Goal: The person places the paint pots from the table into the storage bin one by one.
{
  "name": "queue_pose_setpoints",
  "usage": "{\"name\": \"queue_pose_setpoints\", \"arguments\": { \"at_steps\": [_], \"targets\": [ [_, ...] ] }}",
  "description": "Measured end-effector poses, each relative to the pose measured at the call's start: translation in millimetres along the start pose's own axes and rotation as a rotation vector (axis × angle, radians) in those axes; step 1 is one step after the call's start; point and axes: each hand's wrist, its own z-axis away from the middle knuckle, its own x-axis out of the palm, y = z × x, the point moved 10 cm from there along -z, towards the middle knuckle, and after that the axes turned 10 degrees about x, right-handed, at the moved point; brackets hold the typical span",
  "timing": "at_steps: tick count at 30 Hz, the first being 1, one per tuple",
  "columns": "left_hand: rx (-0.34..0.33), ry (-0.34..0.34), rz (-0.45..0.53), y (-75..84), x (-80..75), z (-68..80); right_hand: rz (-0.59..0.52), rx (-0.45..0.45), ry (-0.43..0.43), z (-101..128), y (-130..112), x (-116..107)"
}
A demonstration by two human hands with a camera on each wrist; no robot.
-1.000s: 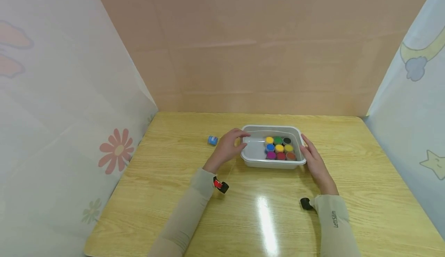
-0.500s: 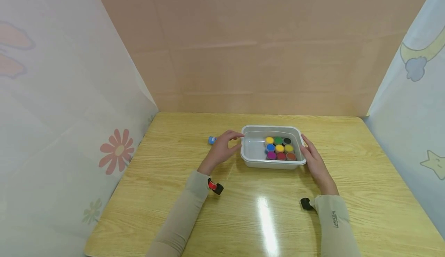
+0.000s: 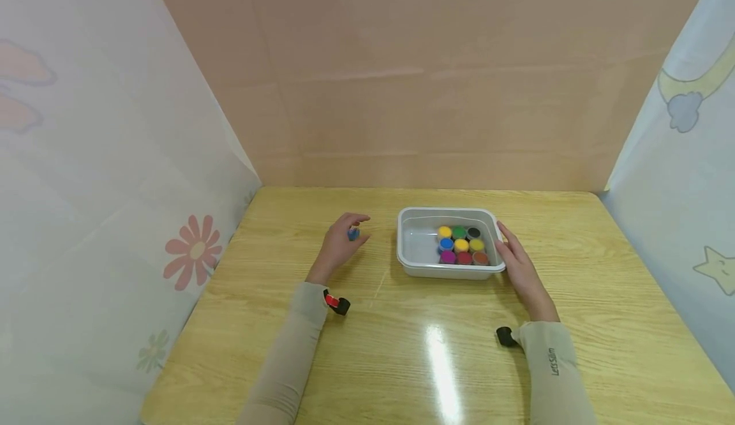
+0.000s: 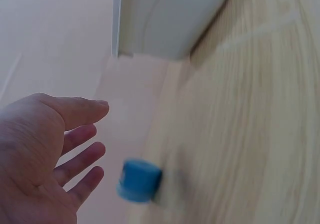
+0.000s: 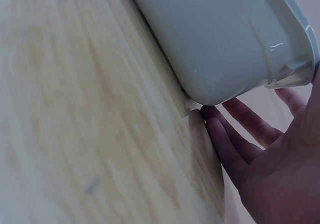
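My left hand (image 3: 339,244) is over the table left of the white plastic container, fingers spread and thumb apart. A small blue paint jar (image 4: 139,180) lies on the table just beyond those fingers; in the head view the blue jar (image 3: 353,234) shows between thumb and fingers. At the container's right end, my right hand (image 3: 521,273) holds the white plastic container (image 3: 427,271), thumb at the rim and fingers against the outer wall. Inside stand several small paint jars (image 3: 461,245) with yellow, green, black, blue, purple, red and brown tops, grouped toward the right.
The wooden table (image 3: 390,355) carries the container near its back half. A brown backdrop (image 3: 425,93) rises behind it, with pale printed sheets (image 3: 115,176) along the left and right sides.
My left hand has moved left, away from the container's left rim, to the blue paint jar. The right hand and the container have stayed in place.
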Motion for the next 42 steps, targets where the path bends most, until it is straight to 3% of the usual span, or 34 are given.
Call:
{"name": "queue_pose_setpoints", "arguments": {
  "at_steps": [4,9,18,24,29,42],
  "targets": [
    [-0.059,0.013,-0.032,-24.0,-7.5,5.8,0.009,0.002,0.006,-1,1,0],
    [-0.133,0.009,0.006,-48.6,-11.9,12.6,-0.007,0.004,-0.001,-1,1,0],
    [-0.217,-0.009,0.11,-70.6,-7.3,20.6,-0.009,0.008,-0.007,-2,3,0],
    [-0.222,-0.058,0.037,-72.8,-2.4,14.6,-0.012,0.0,-0.003,0,0,1],
    [-0.201,-0.062,-0.009,-69.1,-2.9,12.4,-0.01,-0.024,0.003,2,-4,2],
    [-0.184,0.016,0.112,-57.7,-2.8,15.7,0.008,-0.022,0.006,3,-5,1]
  ]
}}
